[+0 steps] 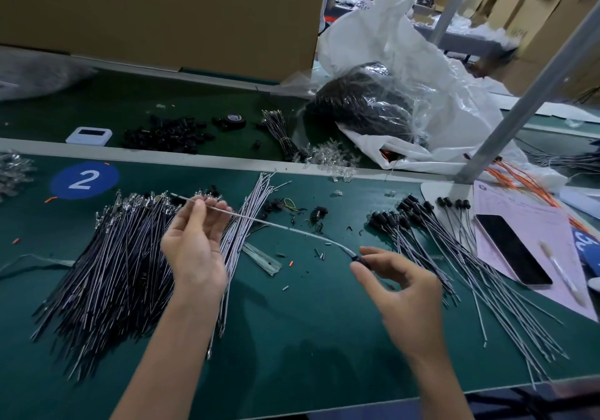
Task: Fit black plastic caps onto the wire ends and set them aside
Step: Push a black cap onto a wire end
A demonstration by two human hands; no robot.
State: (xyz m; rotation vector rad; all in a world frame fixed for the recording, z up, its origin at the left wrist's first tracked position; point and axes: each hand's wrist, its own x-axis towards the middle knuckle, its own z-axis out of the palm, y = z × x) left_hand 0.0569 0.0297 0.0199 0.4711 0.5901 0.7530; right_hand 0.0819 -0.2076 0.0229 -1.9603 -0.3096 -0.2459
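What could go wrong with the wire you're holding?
The right hand only pinches the cap on the wire, so it might slip off. The wire bows between it and the left hand; a hard pull may kink it. Dropped, it could tangle in the capped pile.

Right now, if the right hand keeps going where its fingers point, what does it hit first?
Probably the loose black pieces up-left of the right hand, beyond the wire it pinches; depth unclear.
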